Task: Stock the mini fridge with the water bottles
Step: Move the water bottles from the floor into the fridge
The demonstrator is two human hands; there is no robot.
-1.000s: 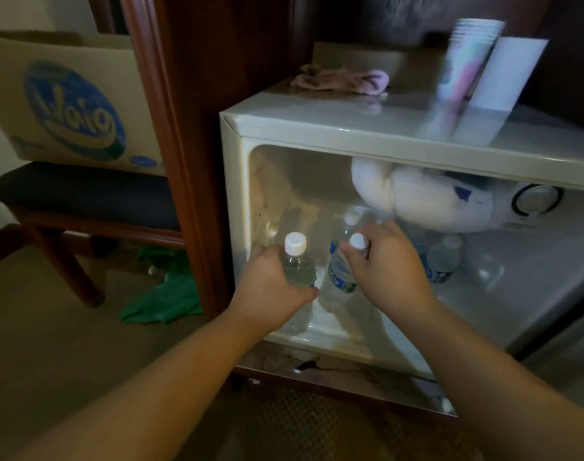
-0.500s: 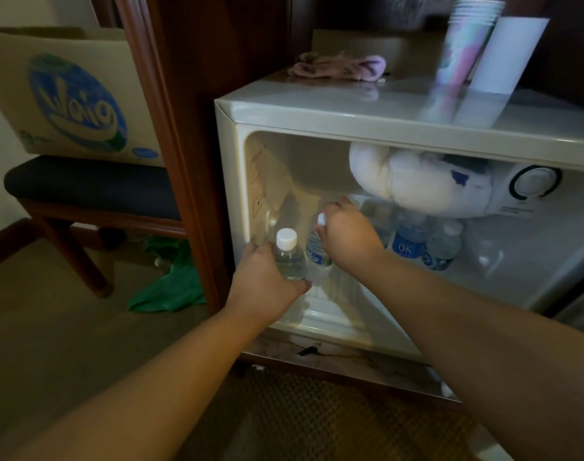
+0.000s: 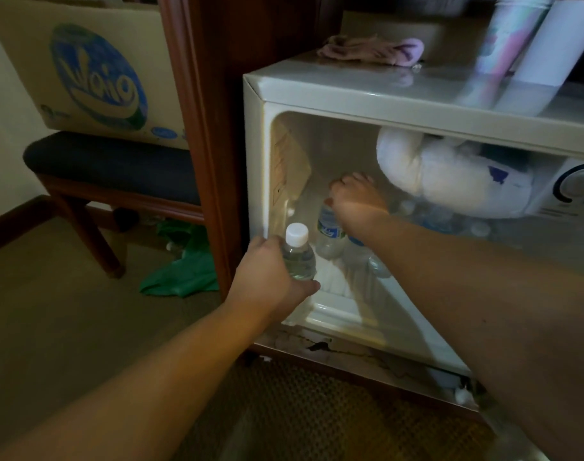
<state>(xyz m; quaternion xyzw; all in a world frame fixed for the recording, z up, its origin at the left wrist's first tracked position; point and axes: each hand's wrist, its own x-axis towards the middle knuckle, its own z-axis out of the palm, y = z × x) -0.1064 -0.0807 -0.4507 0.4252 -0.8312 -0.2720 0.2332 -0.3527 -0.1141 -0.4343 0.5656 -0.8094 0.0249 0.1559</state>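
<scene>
Clear plastic bottle [image 3: 298, 257] stands upright in the closed left hand [image 3: 267, 281] at the fridge [image 3: 350, 94] mouth. Ahead, deeper inside, the right hand [image 3: 357, 194] clasps a second bottle [image 3: 330, 234] by its top, beside the stocked bottles [image 3: 443, 221].

The right hand [image 3: 357, 194] carried its bottle [image 3: 330, 232] deeper into the fridge [image 3: 317, 94], toward twelve o'clock, and stood it upright.

The bottle [image 3: 298, 257] I hold is clear with a white cap, the fridge [image 3: 367, 94] is cream-white, the cloth [image 3: 373, 49] on top pink, the box [image 3: 94, 71] tan with a blue oval, the rag [image 3: 184, 271] green.
</scene>
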